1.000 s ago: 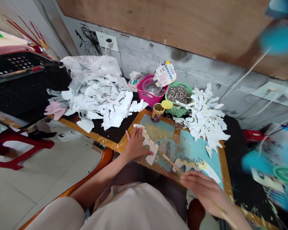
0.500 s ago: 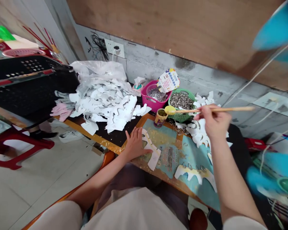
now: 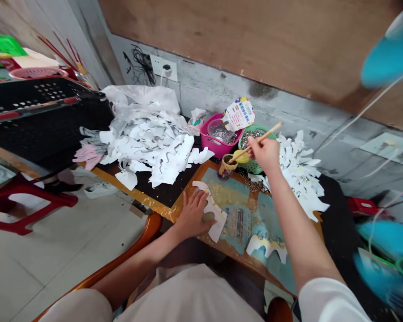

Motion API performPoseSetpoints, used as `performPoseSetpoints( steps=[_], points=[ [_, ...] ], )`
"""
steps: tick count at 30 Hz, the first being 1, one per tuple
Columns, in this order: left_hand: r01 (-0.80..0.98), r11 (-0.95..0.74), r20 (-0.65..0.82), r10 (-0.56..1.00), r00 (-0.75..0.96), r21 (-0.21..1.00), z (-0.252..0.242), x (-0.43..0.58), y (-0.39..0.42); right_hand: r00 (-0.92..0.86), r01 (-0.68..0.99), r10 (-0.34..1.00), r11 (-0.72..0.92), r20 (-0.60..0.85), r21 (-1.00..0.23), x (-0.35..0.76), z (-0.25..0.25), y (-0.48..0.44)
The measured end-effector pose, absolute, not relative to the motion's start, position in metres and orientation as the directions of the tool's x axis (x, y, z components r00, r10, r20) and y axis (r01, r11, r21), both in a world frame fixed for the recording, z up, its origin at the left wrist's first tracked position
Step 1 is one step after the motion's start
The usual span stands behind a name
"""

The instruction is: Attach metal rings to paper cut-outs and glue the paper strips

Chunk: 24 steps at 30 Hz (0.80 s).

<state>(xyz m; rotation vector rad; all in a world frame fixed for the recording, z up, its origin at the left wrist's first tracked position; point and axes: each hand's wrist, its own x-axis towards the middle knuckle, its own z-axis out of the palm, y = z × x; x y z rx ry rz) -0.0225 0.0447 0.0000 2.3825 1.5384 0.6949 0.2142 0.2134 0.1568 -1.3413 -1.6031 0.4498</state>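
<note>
My left hand (image 3: 195, 215) lies flat with fingers apart, pressing a white paper cutout (image 3: 216, 216) onto a painted board (image 3: 242, 219). My right hand (image 3: 265, 154) grips a thin wooden stick (image 3: 253, 146), its lower tip in or at the mouth of a small glue-smeared cup (image 3: 226, 167). A yellow lid (image 3: 242, 156) lies just beyond the stick. Lower on the board sits another white cutout (image 3: 266, 247) with metal rings along its edge. My right forearm hides part of the board.
A pink basket (image 3: 218, 141) and a green basket of metal rings (image 3: 253, 143) stand behind the board. Heaps of white cutouts (image 3: 151, 152) (image 3: 300, 174) lie on the black table (image 3: 339, 228). A black crate (image 3: 36, 116) stands at left. Blurred blue objects (image 3: 389, 53) hang at right.
My right hand has moved from the lower board up and away, and now brings the stick to the cup. The lid has left the cup's top. My left hand stays on the cutout.
</note>
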Motion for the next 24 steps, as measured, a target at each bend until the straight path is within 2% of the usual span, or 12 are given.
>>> performPoseSetpoints(
  steps=[4, 9, 17, 24],
  points=[
    [0.694, -0.581, 0.337, 0.813, 0.475, 0.426, 0.001, -0.011, 0.014, 0.319, 0.308, 0.830, 0.367, 0.458, -0.878, 0.245, 0.176, 0.199],
    [0.609, -0.681, 0.406, 0.732, 0.547, 0.407, -0.008, -0.002, -0.005, 0.450, 0.171, 0.807, 0.341, 0.381, -0.924, 0.280, 0.159, 0.165],
    [0.598, -0.706, 0.467, 0.704, 0.535, 0.380, -0.009, 0.003, -0.010, 0.345, -0.019, 0.931, 0.134, 0.119, -0.991, 0.311, 0.090, 0.072],
    [0.609, -0.700, 0.489, 0.706, 0.512, 0.374, -0.005, 0.006, -0.011, 0.181, -0.032, 0.983, -0.004, -0.010, -0.999, 0.280, 0.056, 0.054]
  ],
)
